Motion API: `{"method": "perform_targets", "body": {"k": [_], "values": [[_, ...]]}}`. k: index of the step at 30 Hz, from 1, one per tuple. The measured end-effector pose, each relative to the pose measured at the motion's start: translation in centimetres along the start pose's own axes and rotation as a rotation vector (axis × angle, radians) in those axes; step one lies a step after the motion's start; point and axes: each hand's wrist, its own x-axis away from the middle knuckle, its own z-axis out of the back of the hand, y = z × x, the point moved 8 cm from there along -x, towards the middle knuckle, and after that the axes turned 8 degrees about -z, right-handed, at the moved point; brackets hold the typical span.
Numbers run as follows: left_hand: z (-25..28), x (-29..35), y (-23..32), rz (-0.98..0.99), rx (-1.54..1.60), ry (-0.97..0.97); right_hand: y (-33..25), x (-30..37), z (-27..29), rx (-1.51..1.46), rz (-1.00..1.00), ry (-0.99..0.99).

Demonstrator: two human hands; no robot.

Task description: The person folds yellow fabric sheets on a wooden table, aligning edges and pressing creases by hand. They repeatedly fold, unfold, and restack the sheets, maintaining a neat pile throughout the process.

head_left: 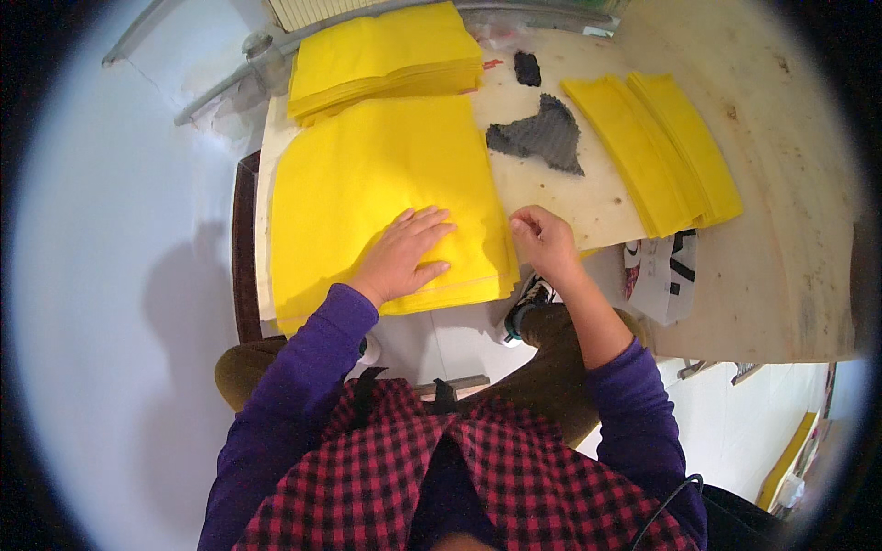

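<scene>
A broad stack of yellow cloth sheets (367,174) lies on the table in front of me, its near edge reaching the table's front. Flat on the top sheet rests my left hand (404,253), palm down with fingers stretched out. My right hand (544,241) is at the stack's right edge, fingers curled with the thumb and forefinger close together. Whether a sheet's edge is pinched there is too small to make out. A faint seam line runs along the near edge of the top sheet, close to my left hand.
Behind sits a second yellow cloth stack (381,55). Folded yellow strips (652,156) lie on the right of the wooden table (602,197). Between them are a grey cloth scrap (542,136) and a small black object (527,69). A white printed bag (666,285) is below the strips.
</scene>
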Motion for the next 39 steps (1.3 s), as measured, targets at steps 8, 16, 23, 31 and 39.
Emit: {"method": "perform_targets", "body": {"k": [8, 16, 23, 31, 39], "values": [[-0.8, 0.2, -0.7, -0.029, -0.022, 0.025, -0.4, -0.2, -1.2, -0.007, 0.122, 0.020], [-0.7, -0.1, -0.6, -0.031, -0.017, 0.022, -2.2, 0.9, -0.6, 0.127, 0.403, -0.131], [-0.8, -0.3, -0.7, -0.033, -0.012, 0.019, -1.5, 0.5, -1.4, 0.134, 0.436, -0.220], [-0.7, -0.5, -0.8, -0.032, 0.033, 0.013, -0.5, -0.6, -2.1, 0.039, 0.345, -0.265], [-0.6, -0.3, -0.7, -0.048, 0.037, -0.004, -0.7, -0.9, -2.0, 0.027, 0.416, -0.239]]}}
